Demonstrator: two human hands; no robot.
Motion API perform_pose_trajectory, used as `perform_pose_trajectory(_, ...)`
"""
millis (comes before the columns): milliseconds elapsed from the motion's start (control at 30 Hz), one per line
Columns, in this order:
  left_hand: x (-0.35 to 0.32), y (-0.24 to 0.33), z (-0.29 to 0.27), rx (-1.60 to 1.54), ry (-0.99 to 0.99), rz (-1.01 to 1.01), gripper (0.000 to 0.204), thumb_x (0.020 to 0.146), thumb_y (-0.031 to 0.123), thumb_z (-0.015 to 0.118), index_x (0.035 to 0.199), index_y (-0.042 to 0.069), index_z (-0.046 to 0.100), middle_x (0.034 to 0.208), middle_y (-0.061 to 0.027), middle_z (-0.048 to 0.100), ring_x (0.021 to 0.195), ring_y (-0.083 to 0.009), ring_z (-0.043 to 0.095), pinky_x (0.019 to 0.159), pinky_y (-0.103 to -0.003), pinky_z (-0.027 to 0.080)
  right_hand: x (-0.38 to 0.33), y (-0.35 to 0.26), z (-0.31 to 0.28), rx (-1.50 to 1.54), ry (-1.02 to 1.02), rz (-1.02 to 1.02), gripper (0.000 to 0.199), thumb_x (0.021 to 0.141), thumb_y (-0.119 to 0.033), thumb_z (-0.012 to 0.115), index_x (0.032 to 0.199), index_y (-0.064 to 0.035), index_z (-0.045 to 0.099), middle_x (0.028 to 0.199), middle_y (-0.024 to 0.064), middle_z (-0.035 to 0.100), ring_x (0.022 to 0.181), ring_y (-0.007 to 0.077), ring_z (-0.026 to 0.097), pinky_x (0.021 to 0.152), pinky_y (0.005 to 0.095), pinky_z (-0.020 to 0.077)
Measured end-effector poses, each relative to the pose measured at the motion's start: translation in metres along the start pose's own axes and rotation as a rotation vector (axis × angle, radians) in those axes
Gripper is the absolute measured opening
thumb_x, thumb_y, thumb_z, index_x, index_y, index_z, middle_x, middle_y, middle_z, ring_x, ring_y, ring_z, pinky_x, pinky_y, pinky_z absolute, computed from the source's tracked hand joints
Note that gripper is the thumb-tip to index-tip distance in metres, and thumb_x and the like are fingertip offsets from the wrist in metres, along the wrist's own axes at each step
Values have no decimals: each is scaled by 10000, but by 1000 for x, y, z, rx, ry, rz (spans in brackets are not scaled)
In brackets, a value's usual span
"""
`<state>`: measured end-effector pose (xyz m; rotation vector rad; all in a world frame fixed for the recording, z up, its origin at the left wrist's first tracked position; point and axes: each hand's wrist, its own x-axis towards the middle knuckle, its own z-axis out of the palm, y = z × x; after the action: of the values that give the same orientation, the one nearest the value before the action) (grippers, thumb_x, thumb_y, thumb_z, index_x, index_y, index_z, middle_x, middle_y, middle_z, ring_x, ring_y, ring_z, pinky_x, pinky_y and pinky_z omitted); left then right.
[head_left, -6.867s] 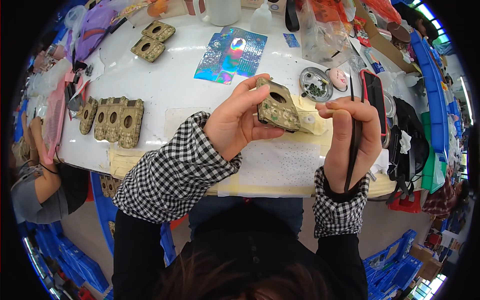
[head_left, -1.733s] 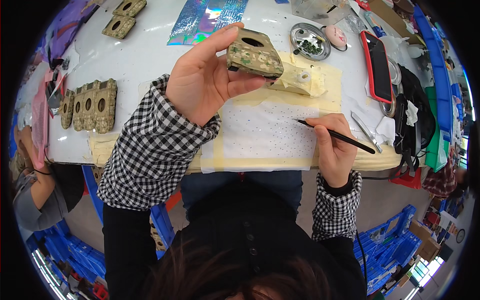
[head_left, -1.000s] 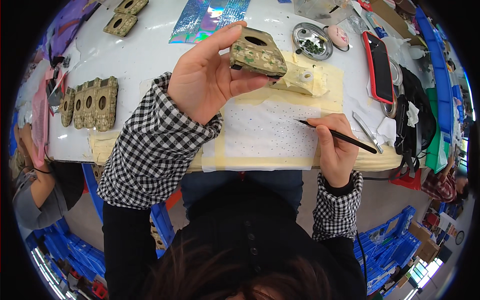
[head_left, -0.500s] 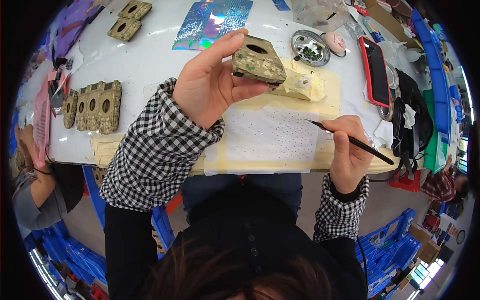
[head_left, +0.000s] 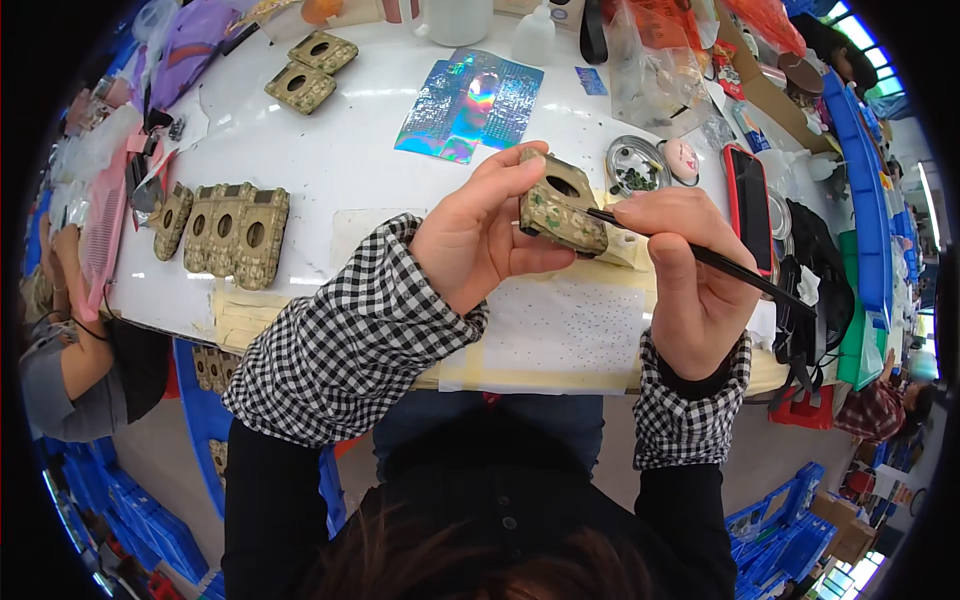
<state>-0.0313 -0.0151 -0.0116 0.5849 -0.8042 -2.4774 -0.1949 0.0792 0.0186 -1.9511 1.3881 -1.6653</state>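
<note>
Just over the far edge of the dotted paper [head_left: 560,335], the left hand [head_left: 478,232] is gripping a camouflage shell [head_left: 552,212] between thumb and fingers, tilted, with its round hole facing up. To the right of the paper, the right hand [head_left: 705,275] pinches black tweezers [head_left: 762,284], and their tip is at the near right part of the shell. Whether it touches, or carries any small piece, I cannot tell. I judge that this step is fine work on the shell's surface; the next move calls for a steady shell and a light, exact tip.

Beyond the paper, toward the right, a round dish [head_left: 631,152] contains small dark green bits [head_left: 637,181]. Much farther beyond it stand a white jug [head_left: 456,18] and a squeeze bottle [head_left: 534,40]; their contents I cannot see. Left of the paper and lower, a blue tray [head_left: 204,428] holds more shells [head_left: 214,371].
</note>
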Motion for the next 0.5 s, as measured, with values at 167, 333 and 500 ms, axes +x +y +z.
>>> perform_pose_trajectory(167, 0, -2, -2, -36, 2, 19, 445, 957, 311, 448, 1329, 82, 362, 1162, -150, 567, 930, -275, 654, 734, -306, 591, -2, 0, 5, 18, -4, 70, 143, 841, -97, 655, 923, 17, 681, 873, 90, 686, 800, 187, 618, 757, 298, 474)
perform_pose_trajectory(333, -1, 0, -2, -35, -10, -1, 451, 950, 323, 463, 1323, 88, 369, 1159, -149, 565, 922, -277, 657, 736, -305, 591, 0, -3, 5, -1, -23, 83, 141, 842, -94, 654, 915, 24, 681, 879, 94, 686, 794, 182, 616, 744, 288, 474)
perform_pose_trajectory(500, -2, 0, -2, -20, -1, -12, 457, 946, 330, 472, 1324, 95, 370, 1162, -143, 561, 927, -269, 655, 737, -304, 589, 0, -1, 6, -8, -25, 65, 142, 840, -96, 657, 912, 24, 681, 878, 92, 687, 791, 178, 615, 741, 282, 472)
